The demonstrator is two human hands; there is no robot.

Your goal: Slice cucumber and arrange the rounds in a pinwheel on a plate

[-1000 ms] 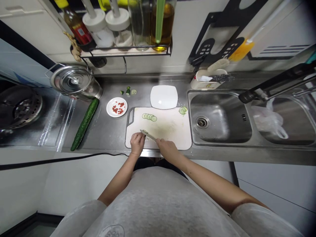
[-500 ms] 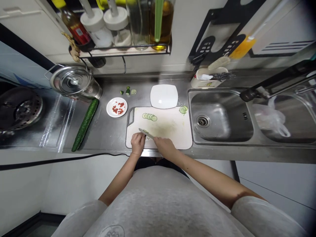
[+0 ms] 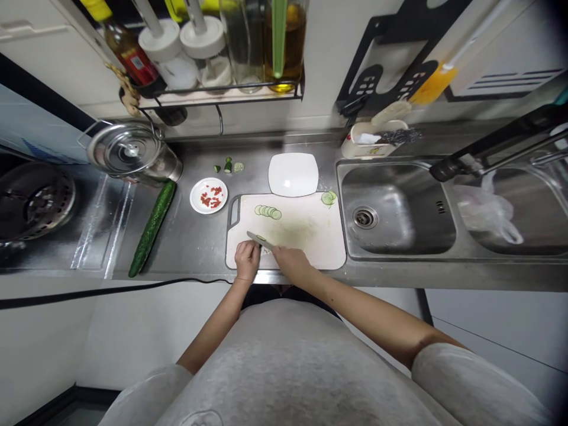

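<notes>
Slicing at the near left corner of the cutting board: right hand is gripping the knife, blade now sitting slightly further left than a second ago, edging along the piece under the left hand, whose curled fingers are pressing down on something too small to make out, likely cucumber; so cutting is progressing stroke by stroke; a row of cucumber slices is lying unchanged at the board's far side, a whole cucumber waiting well to the left
</notes>
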